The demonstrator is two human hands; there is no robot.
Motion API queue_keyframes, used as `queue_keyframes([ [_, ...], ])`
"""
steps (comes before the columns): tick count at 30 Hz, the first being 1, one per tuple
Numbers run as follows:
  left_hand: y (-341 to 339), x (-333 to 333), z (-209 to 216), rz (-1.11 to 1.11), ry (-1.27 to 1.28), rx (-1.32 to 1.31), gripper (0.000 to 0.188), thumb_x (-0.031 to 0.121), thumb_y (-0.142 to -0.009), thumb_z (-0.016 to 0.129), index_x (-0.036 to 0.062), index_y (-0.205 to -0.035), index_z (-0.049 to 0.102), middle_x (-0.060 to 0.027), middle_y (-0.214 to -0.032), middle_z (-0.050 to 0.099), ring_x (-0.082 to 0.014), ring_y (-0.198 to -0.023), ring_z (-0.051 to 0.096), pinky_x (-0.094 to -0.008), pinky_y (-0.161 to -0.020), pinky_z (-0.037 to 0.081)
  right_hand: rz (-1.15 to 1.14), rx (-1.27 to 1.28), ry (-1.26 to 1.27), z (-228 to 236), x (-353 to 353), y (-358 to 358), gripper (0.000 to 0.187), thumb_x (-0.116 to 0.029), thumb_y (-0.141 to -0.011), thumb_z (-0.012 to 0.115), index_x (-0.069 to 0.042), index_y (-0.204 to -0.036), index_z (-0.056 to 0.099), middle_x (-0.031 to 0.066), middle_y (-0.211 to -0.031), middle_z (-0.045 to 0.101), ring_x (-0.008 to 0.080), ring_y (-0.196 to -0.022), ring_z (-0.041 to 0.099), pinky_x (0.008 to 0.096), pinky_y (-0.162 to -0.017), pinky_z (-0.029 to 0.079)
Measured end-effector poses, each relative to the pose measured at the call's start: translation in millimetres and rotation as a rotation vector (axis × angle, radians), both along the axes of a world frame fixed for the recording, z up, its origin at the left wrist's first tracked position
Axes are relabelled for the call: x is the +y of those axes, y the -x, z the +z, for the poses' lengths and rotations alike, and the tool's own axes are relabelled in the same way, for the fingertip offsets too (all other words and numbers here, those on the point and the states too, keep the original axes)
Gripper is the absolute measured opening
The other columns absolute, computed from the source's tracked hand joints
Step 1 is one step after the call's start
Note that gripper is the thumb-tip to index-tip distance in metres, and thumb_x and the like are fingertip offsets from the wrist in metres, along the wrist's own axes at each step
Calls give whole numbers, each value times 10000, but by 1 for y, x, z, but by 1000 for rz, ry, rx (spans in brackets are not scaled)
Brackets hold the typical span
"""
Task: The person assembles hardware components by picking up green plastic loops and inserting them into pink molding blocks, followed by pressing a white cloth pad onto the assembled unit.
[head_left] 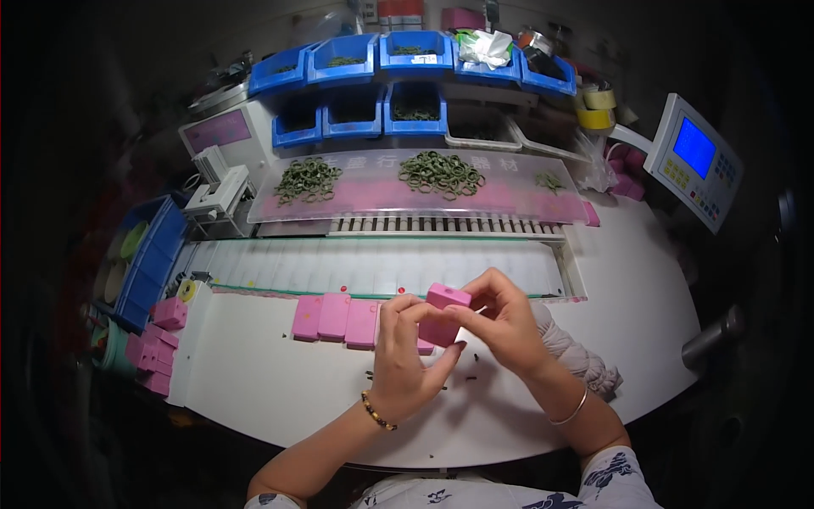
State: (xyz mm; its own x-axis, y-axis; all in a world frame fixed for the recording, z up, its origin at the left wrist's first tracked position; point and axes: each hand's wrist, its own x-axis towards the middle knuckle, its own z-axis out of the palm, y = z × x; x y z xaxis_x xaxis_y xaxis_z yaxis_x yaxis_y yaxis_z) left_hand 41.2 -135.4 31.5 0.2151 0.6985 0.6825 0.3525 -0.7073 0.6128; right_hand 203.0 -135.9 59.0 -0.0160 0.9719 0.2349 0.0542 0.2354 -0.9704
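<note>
Between my two hands is a small pink block [449, 295], raised above the white table. The fingers of my left hand [405, 352] curl round its left side, with the thumb stretched below it. From the right, the thumb and fingers of my right hand [502, 327] close on the same block. Fingers cover part of it, and any small piece at the fingertips is too small to make out. On the table to the left lies a row of flat pink blocks [333, 316], running partly behind my left hand. Small dark bits [471, 378] are scattered under my hands.
A bundled grey cloth [577, 352] lies beside my right forearm. Beyond the white conveyor [381, 265], a clear tray [365, 208] carries piles of green rings [441, 174]. Blue bins [343, 59] stand behind. A control screen [695, 157] is at right; stacked pink blocks [154, 352] are at left.
</note>
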Motion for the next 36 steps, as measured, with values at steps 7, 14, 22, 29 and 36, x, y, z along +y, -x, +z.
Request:
queue_keyframes([
  [7,65,88,-28,215,344,45,400,109,-686,728,24,-1038,557,-76,-1021,529,-166,-804,520,-305,-728,495,115,-378,72,-17,14,-1,583,-218,-781,759,-4,-1250,487,143,-1225,554,253,-1127,538,350,-819,509],
  [14,111,141,-38,494,298,361,345,265,-712,768,39,-946,655,-138,-1027,608,-294,-1001,573,-372,-880,465,227,-801,-189,-46,22,10,838,-207,-655,800,-6,-1362,398,194,-1242,500,386,-1155,445,418,-1012,372],
  [22,70,121,-30,576,-19,355,428,305,-784,743,47,-1100,615,-120,-1044,597,-272,-990,572,-368,-892,455,76,-754,-309,-26,12,-8,759,-140,-632,795,29,-1286,449,181,-1167,544,352,-1070,496,418,-942,413],
  [29,7,54,4,-933,1247,-608,477,235,-948,584,-6,-1340,457,-83,-1241,555,-145,-1062,565,-295,-886,485,-81,-604,-522,11,-2,-24,834,-168,-638,853,-16,-1347,440,138,-1211,585,254,-1081,571,354,-903,459],
  [36,-9,36,5,-746,863,-353,771,57,-794,729,57,-1454,332,-67,-1287,474,-165,-1137,548,-336,-1005,463,93,-310,-252,-3,-9,-26,717,-212,-692,829,-29,-1291,479,105,-1171,524,210,-1058,517,314,-845,447],
])
